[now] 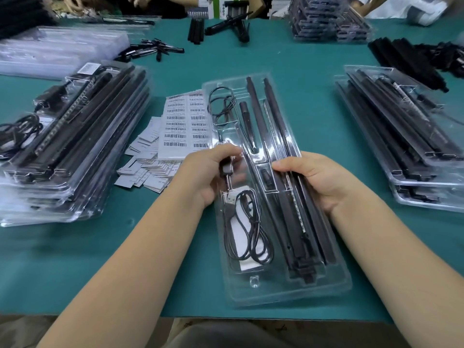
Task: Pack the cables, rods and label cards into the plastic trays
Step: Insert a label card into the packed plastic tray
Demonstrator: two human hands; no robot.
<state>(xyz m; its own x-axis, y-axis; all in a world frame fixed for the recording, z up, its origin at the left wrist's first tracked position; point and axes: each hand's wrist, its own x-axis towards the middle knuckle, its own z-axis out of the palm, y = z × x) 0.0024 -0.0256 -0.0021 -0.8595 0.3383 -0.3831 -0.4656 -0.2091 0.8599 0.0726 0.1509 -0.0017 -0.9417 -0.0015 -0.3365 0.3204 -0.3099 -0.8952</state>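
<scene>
Green desk point(313, 101), busy. Filled tray stacks on the left point(75, 136) and right point(406, 136), barcode label sheet point(184, 124) and loose label cards point(148, 167) left of centre, loose black rods point(406, 59) far right. Other people's hands at the far edge.

I see the open plastic tray point(276, 295) centred in front of me, long rods point(291, 136) in its right channels, coiled cable point(248, 234) over a white card in the near-left pocket.

Left hand point(213, 169) curled, pinching the cable's black plug at the tray's left side. Right hand point(313, 177) curled round the tray's right edge, fingers on the rods.
</scene>
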